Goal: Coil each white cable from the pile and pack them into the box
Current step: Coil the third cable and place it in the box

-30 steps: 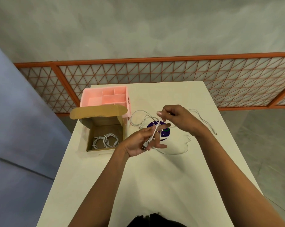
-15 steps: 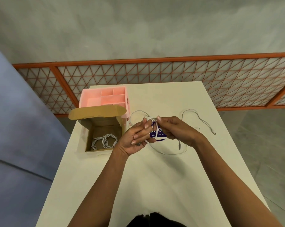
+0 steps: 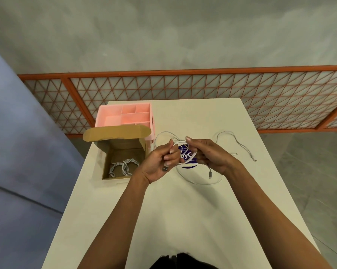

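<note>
Both hands hold one white cable (image 3: 185,162) above the table, looped between them. My left hand (image 3: 161,162) grips the loops, with a grey plug showing near its palm. My right hand (image 3: 208,155) pinches the other side of the coil, and the cable's free end with its plug hangs down below it. The open cardboard box (image 3: 105,152) stands to the left and holds coiled white cables (image 3: 123,166). Loose white cables (image 3: 239,144) lie on the table to the right and behind the hands.
A pink compartment tray (image 3: 125,115) stands behind the box. A round purple sticker (image 3: 188,166) lies on the white table (image 3: 183,220) under the hands. Beyond the table's far edge runs an orange lattice railing (image 3: 183,86).
The hands have come together from apart. The cable that was stretched between them is now gathered into loops held by both hands, its free end dangling under the right hand.
</note>
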